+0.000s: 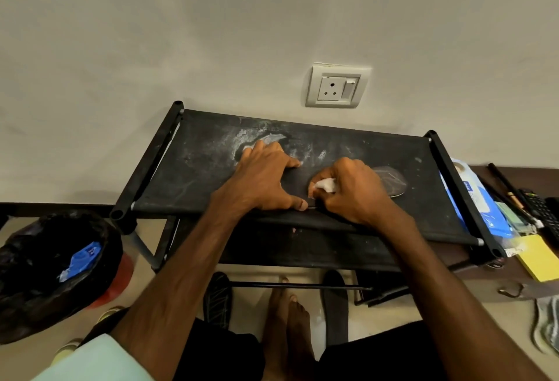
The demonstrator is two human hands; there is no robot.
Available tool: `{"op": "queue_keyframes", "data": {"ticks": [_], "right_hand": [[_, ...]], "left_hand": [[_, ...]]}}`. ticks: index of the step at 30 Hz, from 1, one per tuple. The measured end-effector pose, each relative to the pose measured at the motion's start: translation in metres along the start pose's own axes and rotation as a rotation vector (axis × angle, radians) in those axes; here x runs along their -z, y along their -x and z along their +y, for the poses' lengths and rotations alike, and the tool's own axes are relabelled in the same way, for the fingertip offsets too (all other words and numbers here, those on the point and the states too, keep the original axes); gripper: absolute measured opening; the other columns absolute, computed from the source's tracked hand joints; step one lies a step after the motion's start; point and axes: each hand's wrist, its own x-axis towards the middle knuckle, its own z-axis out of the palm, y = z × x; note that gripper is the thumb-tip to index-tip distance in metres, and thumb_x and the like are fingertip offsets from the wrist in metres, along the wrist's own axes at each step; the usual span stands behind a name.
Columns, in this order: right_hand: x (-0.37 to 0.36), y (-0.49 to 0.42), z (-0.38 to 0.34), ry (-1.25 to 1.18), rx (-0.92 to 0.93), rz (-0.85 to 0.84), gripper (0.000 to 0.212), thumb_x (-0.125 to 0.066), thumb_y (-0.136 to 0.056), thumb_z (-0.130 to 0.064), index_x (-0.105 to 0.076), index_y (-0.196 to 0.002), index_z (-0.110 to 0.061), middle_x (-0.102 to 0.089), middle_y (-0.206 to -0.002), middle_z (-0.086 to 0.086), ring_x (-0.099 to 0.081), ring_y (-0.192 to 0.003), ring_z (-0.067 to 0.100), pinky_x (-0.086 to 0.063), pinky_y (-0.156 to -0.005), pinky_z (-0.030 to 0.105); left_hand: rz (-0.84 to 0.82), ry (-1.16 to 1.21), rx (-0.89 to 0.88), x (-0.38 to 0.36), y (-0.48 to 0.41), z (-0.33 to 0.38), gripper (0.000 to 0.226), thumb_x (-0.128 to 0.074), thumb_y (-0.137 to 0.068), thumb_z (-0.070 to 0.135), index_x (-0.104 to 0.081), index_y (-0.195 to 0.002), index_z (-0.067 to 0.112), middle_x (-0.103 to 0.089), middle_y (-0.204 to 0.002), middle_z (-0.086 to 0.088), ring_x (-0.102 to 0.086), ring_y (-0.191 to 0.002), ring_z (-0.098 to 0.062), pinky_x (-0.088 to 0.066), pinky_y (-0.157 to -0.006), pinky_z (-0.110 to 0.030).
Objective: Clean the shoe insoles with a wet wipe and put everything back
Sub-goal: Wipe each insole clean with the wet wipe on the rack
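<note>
A dark insole (390, 182) lies across the top shelf of a black fabric shoe rack (187, 174). My left hand (266, 178) lies flat with spread fingers, pressing the insole's left part down. My right hand (348, 190) grips a bunched white wet wipe (326, 184) against the insole's middle. Only the insole's rounded right end shows past my right hand. A blue wet wipe pack (475, 202) leans at the rack's right end.
A black-lined bin (51, 271) with blue wrapping stands on the floor at left. Two dark shoes (217, 299) sit beside my bare foot (287, 320) under the rack. A yellow notepad (538, 259), pens and a remote lie on the brown surface at right. A wall socket (337, 85) is above.
</note>
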Motion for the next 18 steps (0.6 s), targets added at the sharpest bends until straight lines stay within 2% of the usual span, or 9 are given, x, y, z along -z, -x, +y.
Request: {"op": "queue_keyframes", "data": {"ticks": [5, 7, 10, 13, 15, 18], "right_hand": [[-0.017, -0.027, -0.014, 0.034, -0.031, 0.209, 0.02, -0.071, -0.08, -0.022, -0.08, -0.096, -0.03, -0.075, -0.09, 0.006, -0.069, -0.089, 0.03, -0.057, -0.071, 0.04], [-0.02, -0.03, -0.014, 0.031, -0.022, 0.277, 0.02, -0.07, -0.08, -0.021, -0.08, -0.096, -0.029, -0.075, -0.091, 0.003, -0.069, -0.089, 0.029, -0.056, -0.069, 0.038], [-0.011, -0.025, -0.003, -0.041, -0.034, 0.404, 0.013, -0.069, -0.083, -0.03, -0.079, -0.091, -0.029, -0.076, -0.088, -0.002, -0.069, -0.087, 0.026, -0.056, -0.067, 0.036], [0.004, -0.015, 0.018, -0.201, -0.084, 0.37, 0.011, -0.075, -0.086, -0.038, -0.08, -0.091, -0.03, -0.078, -0.088, -0.004, -0.071, -0.084, 0.019, -0.059, -0.075, 0.042], [0.011, -0.004, 0.027, -0.342, -0.106, 0.313, 0.012, -0.08, -0.086, -0.038, -0.08, -0.09, -0.026, -0.077, -0.082, -0.003, -0.073, -0.075, 0.017, -0.062, -0.072, 0.045], [0.019, 0.01, 0.034, -0.417, -0.098, 0.259, 0.006, -0.082, -0.086, -0.026, -0.08, -0.088, -0.021, -0.076, -0.078, -0.002, -0.073, -0.068, 0.015, -0.062, -0.067, 0.034]], "left_hand": [[-0.027, 0.022, -0.01, 0.001, -0.001, -0.002, 0.087, -0.072, -0.071, 0.073, -0.047, -0.145, 0.038, -0.036, -0.113, 0.004, -0.035, -0.124, -0.024, -0.027, -0.11, -0.044], [-0.022, 0.039, -0.006, -0.001, -0.001, -0.005, 0.088, -0.072, -0.07, 0.073, -0.045, -0.146, 0.039, -0.033, -0.112, 0.006, -0.034, -0.125, -0.024, -0.026, -0.111, -0.045], [-0.001, 0.053, -0.015, -0.001, 0.0, -0.009, 0.09, -0.073, -0.068, 0.076, -0.047, -0.146, 0.039, -0.039, -0.116, 0.005, -0.035, -0.123, -0.022, -0.027, -0.11, -0.044], [0.014, 0.064, -0.032, 0.003, 0.0, -0.013, 0.093, -0.073, -0.063, 0.079, -0.05, -0.144, 0.04, -0.047, -0.123, 0.003, -0.037, -0.12, -0.021, -0.03, -0.109, -0.044], [0.011, 0.098, -0.03, 0.006, 0.001, -0.019, 0.094, -0.074, -0.059, 0.08, -0.052, -0.142, 0.04, -0.047, -0.12, 0.006, -0.036, -0.117, -0.018, -0.031, -0.108, -0.042], [-0.021, 0.094, -0.036, 0.01, 0.005, -0.026, 0.096, -0.074, -0.059, 0.08, -0.05, -0.143, 0.04, -0.046, -0.128, 0.006, -0.034, -0.122, -0.018, -0.029, -0.11, -0.04]]}}
